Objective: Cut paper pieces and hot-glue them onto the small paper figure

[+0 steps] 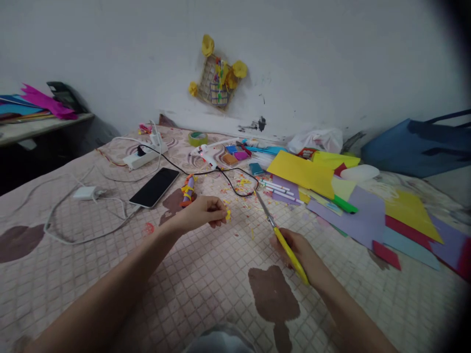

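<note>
Between the thumb and fingers of my left hand (208, 212) is a small yellow paper piece (228, 214), mostly covered by the fingertips. My right hand (298, 250) grips a pair of scissors (271, 220) with yellow handles, the metal blades pointing up and away toward the paper scraps (243, 184). Whether the blades are parted is hard to make out. Just beyond my left hand stands a small purple and orange paper figure (188, 190) with yellow strips round it.
A phone (154, 187) on a charging cable lies left, near a power strip (143, 156). A glue gun (204, 156) with a black cord and a tape roll (197, 138) sit at the back. Coloured paper sheets (360, 211) and a blue bag (408, 147) are on the right.
</note>
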Available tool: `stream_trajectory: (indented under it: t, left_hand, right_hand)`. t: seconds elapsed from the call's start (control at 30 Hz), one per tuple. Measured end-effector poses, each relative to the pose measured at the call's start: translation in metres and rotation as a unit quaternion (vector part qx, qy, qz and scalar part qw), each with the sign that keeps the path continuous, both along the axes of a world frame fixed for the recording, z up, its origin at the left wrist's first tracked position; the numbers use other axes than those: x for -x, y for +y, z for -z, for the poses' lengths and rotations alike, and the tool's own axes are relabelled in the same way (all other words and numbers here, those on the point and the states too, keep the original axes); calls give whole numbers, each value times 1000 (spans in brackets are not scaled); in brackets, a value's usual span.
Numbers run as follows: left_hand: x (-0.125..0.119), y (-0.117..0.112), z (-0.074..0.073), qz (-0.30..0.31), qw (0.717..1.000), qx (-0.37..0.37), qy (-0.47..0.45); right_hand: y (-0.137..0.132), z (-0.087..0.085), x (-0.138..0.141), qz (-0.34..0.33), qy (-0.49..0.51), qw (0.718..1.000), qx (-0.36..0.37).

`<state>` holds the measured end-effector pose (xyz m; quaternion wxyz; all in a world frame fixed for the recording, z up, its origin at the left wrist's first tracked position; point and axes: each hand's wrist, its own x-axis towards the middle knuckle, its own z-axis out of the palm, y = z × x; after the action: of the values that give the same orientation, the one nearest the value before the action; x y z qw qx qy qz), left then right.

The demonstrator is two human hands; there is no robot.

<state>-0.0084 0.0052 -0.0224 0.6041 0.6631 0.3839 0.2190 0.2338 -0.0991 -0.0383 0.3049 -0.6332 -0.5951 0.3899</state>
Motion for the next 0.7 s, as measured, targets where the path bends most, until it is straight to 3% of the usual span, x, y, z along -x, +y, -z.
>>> stream_trajectory:
  t: [0.13, 0.3, 0.4, 0.57, 0.7]
  left_hand:
    - [-11, -10, 1, 7, 997, 35, -64]
    - [-19, -21, 1, 35, 994, 57, -81]
    - [-22, -25, 1, 22, 995, 56, -82]
    - [-34, -38, 4, -18, 996, 19, -81]
    - [-29, -36, 2, 12, 998, -59, -17]
  right_hand:
    - [-2, 0, 9, 25, 70, 997, 11]
    - [-3, -6, 13, 22, 89, 995, 36]
    - [-3, -8, 17, 28, 100, 995, 7]
    - [-5, -7, 31, 44, 105, 992, -60]
    - [-5, -6, 33, 70, 105, 991, -53]
